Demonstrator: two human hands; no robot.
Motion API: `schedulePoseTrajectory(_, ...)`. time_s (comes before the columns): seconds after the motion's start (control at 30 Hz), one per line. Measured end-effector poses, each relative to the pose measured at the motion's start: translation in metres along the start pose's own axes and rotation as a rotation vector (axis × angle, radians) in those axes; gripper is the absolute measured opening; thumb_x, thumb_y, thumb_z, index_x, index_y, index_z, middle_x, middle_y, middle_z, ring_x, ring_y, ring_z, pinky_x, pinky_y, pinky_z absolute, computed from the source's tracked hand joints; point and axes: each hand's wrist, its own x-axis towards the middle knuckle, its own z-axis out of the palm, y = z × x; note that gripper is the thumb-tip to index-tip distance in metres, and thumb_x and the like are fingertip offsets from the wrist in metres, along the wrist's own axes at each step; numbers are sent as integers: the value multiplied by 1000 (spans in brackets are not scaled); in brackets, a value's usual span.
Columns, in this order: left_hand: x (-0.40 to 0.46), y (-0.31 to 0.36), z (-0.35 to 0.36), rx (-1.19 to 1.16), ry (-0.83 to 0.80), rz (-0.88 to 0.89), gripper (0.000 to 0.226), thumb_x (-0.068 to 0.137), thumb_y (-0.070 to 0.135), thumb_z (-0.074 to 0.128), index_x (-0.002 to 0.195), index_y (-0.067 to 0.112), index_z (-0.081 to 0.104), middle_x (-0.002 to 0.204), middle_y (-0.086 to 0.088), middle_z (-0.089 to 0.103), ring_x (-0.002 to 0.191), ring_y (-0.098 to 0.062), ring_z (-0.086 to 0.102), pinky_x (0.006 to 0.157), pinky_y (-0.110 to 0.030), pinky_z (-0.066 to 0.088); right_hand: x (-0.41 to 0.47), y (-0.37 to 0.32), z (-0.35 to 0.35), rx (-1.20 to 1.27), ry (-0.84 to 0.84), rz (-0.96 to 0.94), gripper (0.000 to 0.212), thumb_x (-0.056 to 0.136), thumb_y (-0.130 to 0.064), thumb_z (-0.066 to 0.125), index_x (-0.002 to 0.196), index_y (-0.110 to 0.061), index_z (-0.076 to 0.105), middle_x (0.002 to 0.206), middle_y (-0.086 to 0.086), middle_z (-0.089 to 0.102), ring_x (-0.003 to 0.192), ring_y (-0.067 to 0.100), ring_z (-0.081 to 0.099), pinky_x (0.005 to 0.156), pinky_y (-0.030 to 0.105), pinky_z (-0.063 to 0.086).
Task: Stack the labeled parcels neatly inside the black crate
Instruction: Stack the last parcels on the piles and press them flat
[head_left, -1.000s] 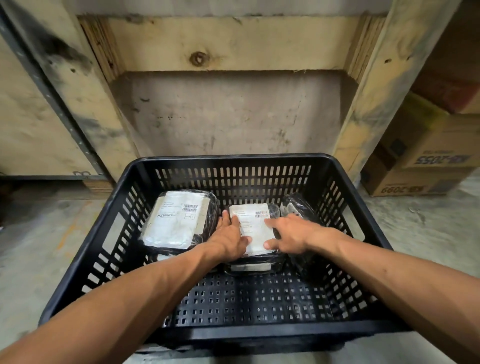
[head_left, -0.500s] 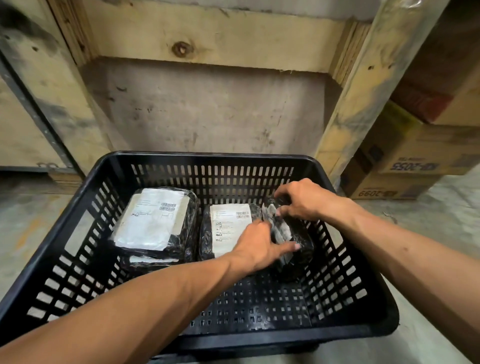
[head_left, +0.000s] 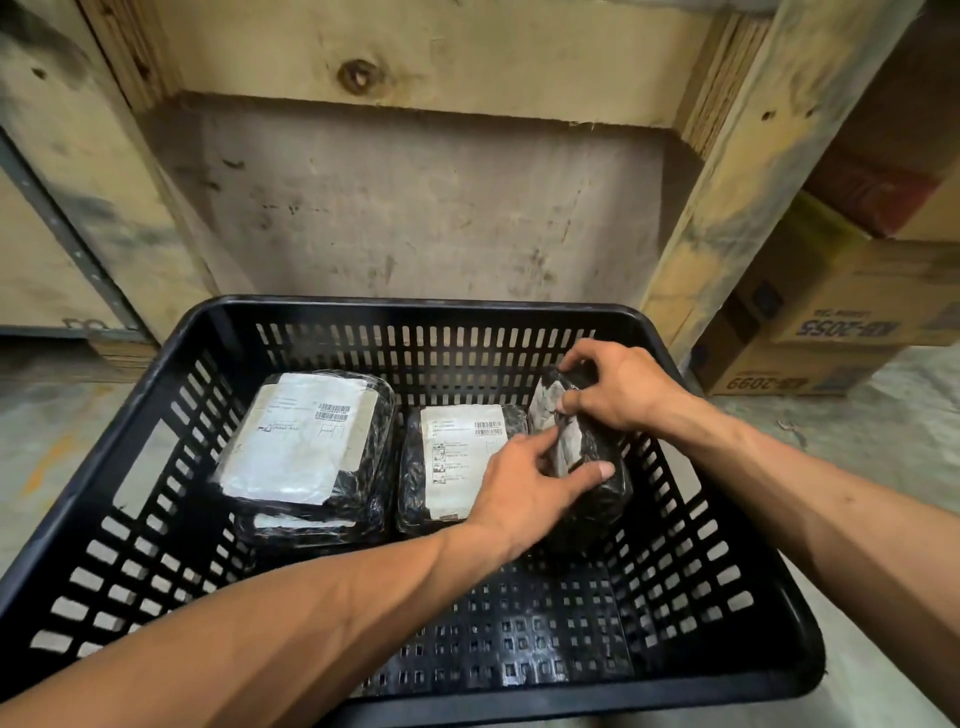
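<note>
The black crate (head_left: 171, 364) sits on the floor in front of me. At its back left lies a black-wrapped parcel with a big white label (head_left: 306, 441), on top of another parcel (head_left: 306, 530). A middle parcel (head_left: 457, 457) lies flat, label up. The right parcel (head_left: 597, 493) stands tilted on its edge against the crate's right wall. My left hand (head_left: 524, 493) grips its near side, thumb across the black wrap. My right hand (head_left: 618, 389) holds its top far end.
A wooden pallet frame (head_left: 727, 182) and a grey wall stand right behind the crate. Stacked cardboard boxes (head_left: 852, 312) sit on the floor at the right. The crate's front half shows bare perforated bottom (head_left: 519, 639).
Both hands left the middle parcel and moved right onto the right parcel. It now stands higher on its edge, with my right hand at its top.
</note>
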Motion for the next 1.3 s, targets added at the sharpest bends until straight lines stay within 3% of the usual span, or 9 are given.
schedulePoseTrajectory(0.17,-19,10,-27,129,28,174,106,62,70,82,151,23,48,140,15,55,127,-1,51,111,-23,39,-19,-20,-25,113,198,-15,33,77,-35,89,108,-32,79,105,1,76,102,19,67,84,27,49)
schedulePoseTrajectory(0.3,-30,24,-37,166,85,294,75,65,57,86,131,31,61,99,35,63,97,22,58,89,-5,47,-32,-36,-34,143,315,-50,22,77,-33,89,98,-28,82,81,-5,70,88,14,65,78,22,43)
schedulePoseTrajectory(0.5,-37,51,-43,138,271,416,72,66,50,84,131,27,63,112,13,74,102,5,66,93,-12,51,-30,-56,-53,201,418,-27,17,76,-32,88,66,-28,74,56,-15,66,67,10,69,65,21,49)
schedulePoseTrajectory(0.6,-38,59,-60,22,286,453,50,73,39,79,121,28,70,96,13,79,87,4,71,81,-10,54,-31,-58,-63,372,360,-69,13,83,-36,85,78,-24,81,70,-2,78,66,20,78,68,39,66)
schedulePoseTrajectory(0.77,-36,67,-111,-264,268,412,30,83,8,83,103,28,76,95,9,82,90,-6,76,83,-23,60,-39,-49,-54,420,101,-288,24,99,-40,69,121,-45,77,109,-3,81,105,23,75,102,45,56)
schedulePoseTrajectory(0.87,-42,71,-138,-347,266,400,31,84,-1,79,106,21,77,92,4,82,83,-6,75,74,-16,57,-46,-44,-47,389,15,-417,38,99,-42,68,128,-65,59,129,-20,55,118,-3,57,98,14,49)
schedulePoseTrajectory(1.07,-49,79,-175,-440,250,351,28,85,0,73,109,13,78,66,8,72,46,-2,57,45,-16,43,-46,-52,-34,543,-51,-510,66,82,-54,78,139,-67,49,159,-10,19,152,5,8,122,35,16)
schedulePoseTrajectory(1.2,-49,81,-187,-468,339,347,26,90,4,69,109,18,79,50,14,60,39,-1,47,42,-13,37,-43,-56,-31,742,-18,-545,61,81,-51,80,137,-57,58,150,-4,51,141,19,51,116,52,45)
schedulePoseTrajectory(1.3,-52,89,-191,-509,360,401,25,91,4,71,103,23,81,67,9,73,53,-1,61,49,-15,49,-43,-57,-22,737,44,-553,55,81,-53,80,133,-53,60,144,-3,58,135,23,55,112,57,46)
